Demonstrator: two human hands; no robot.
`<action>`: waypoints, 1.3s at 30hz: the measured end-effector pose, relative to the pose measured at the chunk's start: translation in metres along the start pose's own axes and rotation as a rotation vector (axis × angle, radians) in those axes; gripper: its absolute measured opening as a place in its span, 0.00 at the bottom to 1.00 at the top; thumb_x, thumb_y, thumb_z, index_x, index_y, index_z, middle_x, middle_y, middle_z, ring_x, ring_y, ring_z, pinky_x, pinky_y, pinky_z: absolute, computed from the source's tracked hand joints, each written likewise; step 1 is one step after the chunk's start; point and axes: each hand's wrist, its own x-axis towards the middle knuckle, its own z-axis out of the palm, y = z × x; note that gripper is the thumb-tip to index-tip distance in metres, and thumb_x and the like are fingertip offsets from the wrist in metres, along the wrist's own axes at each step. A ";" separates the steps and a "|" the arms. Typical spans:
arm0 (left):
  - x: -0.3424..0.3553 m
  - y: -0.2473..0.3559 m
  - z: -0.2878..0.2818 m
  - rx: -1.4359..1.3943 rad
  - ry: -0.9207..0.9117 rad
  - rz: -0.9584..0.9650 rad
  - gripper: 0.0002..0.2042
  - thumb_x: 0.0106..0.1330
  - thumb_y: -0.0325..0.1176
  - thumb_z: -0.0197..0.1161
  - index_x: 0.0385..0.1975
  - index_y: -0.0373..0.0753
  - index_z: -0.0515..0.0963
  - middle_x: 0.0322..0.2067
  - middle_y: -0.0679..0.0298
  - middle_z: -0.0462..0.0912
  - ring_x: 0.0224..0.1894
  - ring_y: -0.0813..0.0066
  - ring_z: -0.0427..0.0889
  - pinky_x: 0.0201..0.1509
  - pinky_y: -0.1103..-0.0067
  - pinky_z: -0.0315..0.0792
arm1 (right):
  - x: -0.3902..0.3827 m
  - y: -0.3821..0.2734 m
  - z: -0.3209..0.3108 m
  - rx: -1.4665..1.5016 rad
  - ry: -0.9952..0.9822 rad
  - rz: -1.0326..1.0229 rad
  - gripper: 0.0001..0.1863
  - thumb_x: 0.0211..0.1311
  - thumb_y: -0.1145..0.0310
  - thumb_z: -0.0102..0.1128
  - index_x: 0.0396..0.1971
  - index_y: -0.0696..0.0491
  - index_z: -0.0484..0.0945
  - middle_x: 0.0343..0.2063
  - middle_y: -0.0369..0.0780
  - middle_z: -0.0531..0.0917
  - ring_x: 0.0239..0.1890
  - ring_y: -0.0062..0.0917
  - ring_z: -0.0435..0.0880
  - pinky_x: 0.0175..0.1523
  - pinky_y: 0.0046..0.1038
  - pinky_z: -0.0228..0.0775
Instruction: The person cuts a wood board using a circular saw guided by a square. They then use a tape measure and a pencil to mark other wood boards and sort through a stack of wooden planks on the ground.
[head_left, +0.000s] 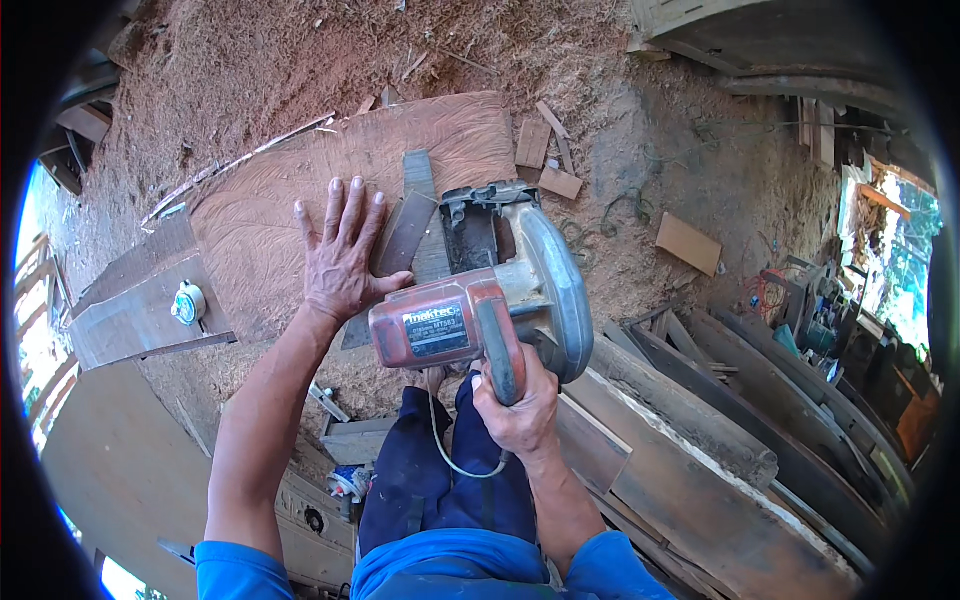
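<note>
A brown plywood board point(260, 220) lies below me, with grey and dark wood strips point(420, 175) on top of it. My left hand point(343, 262) rests with fingers spread on the board beside the strips, its thumb reaching toward the saw body. My right hand point(515, 405) grips the rear handle of a red and silver circular saw point(420, 325), which sits over the strips at the board's right side, its cord hanging down past my legs. A small round white-and-teal object point(188, 303), perhaps a tape measure, lies on a darker plank point(135, 325) to the left.
Wood offcuts point(688, 243) and sawdust cover the ground ahead and right. Long stacked planks point(690, 470) fill the lower right, with tools and clutter point(790, 320) behind. A curved panel point(120, 450) lies at lower left. A grey box point(350, 445) stands beside my legs.
</note>
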 end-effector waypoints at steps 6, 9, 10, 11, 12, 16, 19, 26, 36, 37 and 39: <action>-0.001 -0.002 0.003 0.023 -0.012 0.007 0.53 0.53 0.79 0.47 0.74 0.47 0.54 0.77 0.56 0.44 0.79 0.54 0.35 0.72 0.39 0.22 | 0.014 -0.010 0.004 0.010 -0.010 0.013 0.11 0.52 0.77 0.64 0.37 0.59 0.76 0.24 0.36 0.81 0.26 0.18 0.81 0.35 0.24 0.75; -0.001 -0.002 0.003 0.017 -0.030 0.004 0.51 0.56 0.77 0.44 0.74 0.47 0.54 0.77 0.56 0.44 0.79 0.53 0.36 0.72 0.38 0.22 | 0.019 -0.013 0.006 0.037 0.005 0.025 0.11 0.51 0.77 0.64 0.36 0.59 0.76 0.23 0.34 0.80 0.25 0.17 0.80 0.35 0.23 0.74; -0.001 -0.003 0.004 0.031 -0.030 0.011 0.49 0.58 0.75 0.44 0.74 0.46 0.54 0.76 0.55 0.45 0.79 0.53 0.36 0.72 0.38 0.22 | 0.022 -0.016 0.006 0.020 0.010 0.028 0.11 0.51 0.77 0.64 0.36 0.58 0.77 0.23 0.34 0.80 0.25 0.16 0.79 0.35 0.23 0.73; -0.001 -0.004 0.004 0.031 -0.031 0.007 0.49 0.58 0.75 0.44 0.74 0.46 0.54 0.76 0.55 0.45 0.79 0.53 0.36 0.72 0.38 0.22 | 0.025 -0.018 0.006 0.002 0.016 0.032 0.11 0.51 0.77 0.64 0.36 0.58 0.77 0.23 0.34 0.80 0.25 0.16 0.78 0.35 0.22 0.73; 0.000 -0.004 0.004 0.047 -0.032 0.011 0.48 0.58 0.74 0.44 0.74 0.46 0.54 0.76 0.55 0.45 0.79 0.52 0.36 0.72 0.38 0.22 | 0.028 -0.020 0.005 0.000 0.013 0.031 0.11 0.51 0.77 0.64 0.36 0.58 0.77 0.23 0.34 0.80 0.25 0.16 0.78 0.35 0.22 0.73; -0.002 -0.006 0.007 0.044 -0.028 0.027 0.42 0.63 0.66 0.45 0.74 0.46 0.55 0.76 0.55 0.45 0.79 0.51 0.37 0.72 0.37 0.23 | 0.036 -0.019 0.006 -0.030 -0.034 0.018 0.16 0.52 0.77 0.64 0.43 0.60 0.75 0.24 0.38 0.83 0.27 0.20 0.85 0.36 0.26 0.77; -0.002 -0.007 0.007 0.059 -0.031 0.034 0.38 0.66 0.61 0.44 0.74 0.46 0.56 0.76 0.55 0.46 0.79 0.51 0.38 0.72 0.37 0.23 | 0.044 -0.022 0.009 -0.032 -0.017 -0.005 0.15 0.52 0.77 0.64 0.41 0.60 0.76 0.24 0.37 0.83 0.27 0.20 0.83 0.36 0.26 0.77; 0.000 -0.005 0.004 0.008 -0.051 0.017 0.37 0.67 0.58 0.45 0.74 0.46 0.55 0.77 0.56 0.44 0.79 0.52 0.36 0.72 0.37 0.24 | 0.057 -0.028 0.012 -0.002 -0.003 -0.005 0.12 0.52 0.77 0.64 0.37 0.59 0.75 0.24 0.37 0.81 0.26 0.18 0.82 0.35 0.25 0.76; 0.002 -0.002 -0.005 -0.041 -0.089 0.006 0.40 0.64 0.62 0.47 0.74 0.46 0.55 0.77 0.55 0.43 0.79 0.51 0.34 0.71 0.36 0.23 | 0.076 -0.036 0.017 0.039 0.002 -0.020 0.09 0.53 0.77 0.63 0.35 0.58 0.75 0.23 0.35 0.80 0.26 0.16 0.80 0.35 0.23 0.74; 0.002 -0.002 -0.006 -0.037 -0.100 0.002 0.41 0.64 0.62 0.47 0.74 0.46 0.55 0.77 0.55 0.43 0.79 0.51 0.35 0.71 0.36 0.24 | 0.077 -0.035 0.018 0.038 0.002 -0.018 0.09 0.53 0.77 0.64 0.34 0.58 0.75 0.23 0.35 0.80 0.26 0.16 0.80 0.35 0.23 0.74; 0.003 -0.003 -0.007 -0.030 -0.116 -0.002 0.41 0.64 0.62 0.47 0.74 0.45 0.54 0.77 0.55 0.43 0.79 0.51 0.35 0.71 0.36 0.23 | 0.081 -0.036 0.019 0.040 0.002 -0.021 0.10 0.52 0.77 0.64 0.34 0.58 0.75 0.23 0.35 0.80 0.26 0.16 0.80 0.35 0.23 0.74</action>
